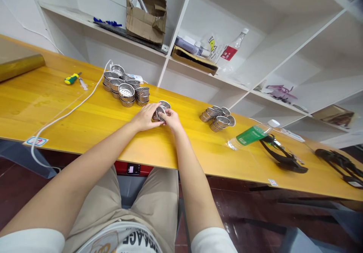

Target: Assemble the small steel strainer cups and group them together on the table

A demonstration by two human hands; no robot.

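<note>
My left hand (146, 118) and my right hand (171, 119) meet on the yellow table (93, 117), both closed round a small perforated metal cup (159, 113). A second metal cup (165, 104) lies just behind it on the table. A stack of several similar metal cups (124, 85) stands to the left. Another pile of metal cups (218, 118) lies to the right, apart from my hands.
A white cable (72, 109) runs across the table's left part. A yellow-green screwdriver (71, 79) lies far left. A plastic bottle with a green label (251, 135) and black straps (283, 155) lie on the right. White shelves (181, 30) with a cardboard box (146, 15) stand behind.
</note>
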